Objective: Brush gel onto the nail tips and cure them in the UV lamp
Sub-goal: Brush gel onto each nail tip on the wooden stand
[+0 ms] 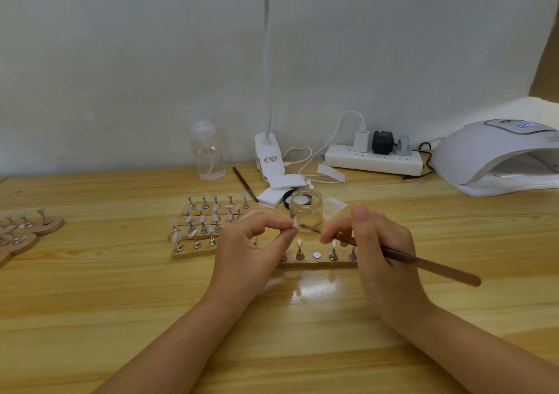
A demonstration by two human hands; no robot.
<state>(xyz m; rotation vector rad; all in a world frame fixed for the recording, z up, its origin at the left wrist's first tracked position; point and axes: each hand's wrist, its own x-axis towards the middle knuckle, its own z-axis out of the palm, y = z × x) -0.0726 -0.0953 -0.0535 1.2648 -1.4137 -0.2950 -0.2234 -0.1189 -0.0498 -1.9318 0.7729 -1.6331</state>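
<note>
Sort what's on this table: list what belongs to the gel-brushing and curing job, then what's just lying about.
Belongs to the job:
- nail tip, pinched by the left hand
- brush, held by the right hand
- glass jar
- wooden holder strip
- UV lamp

Lying about:
- clear bottle
- power strip
- spare brush
- white pads

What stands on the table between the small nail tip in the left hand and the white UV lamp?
The clear glass jar stands just behind the nail tip; right of it, bare wooden table reaches the white UV lamp.
</note>
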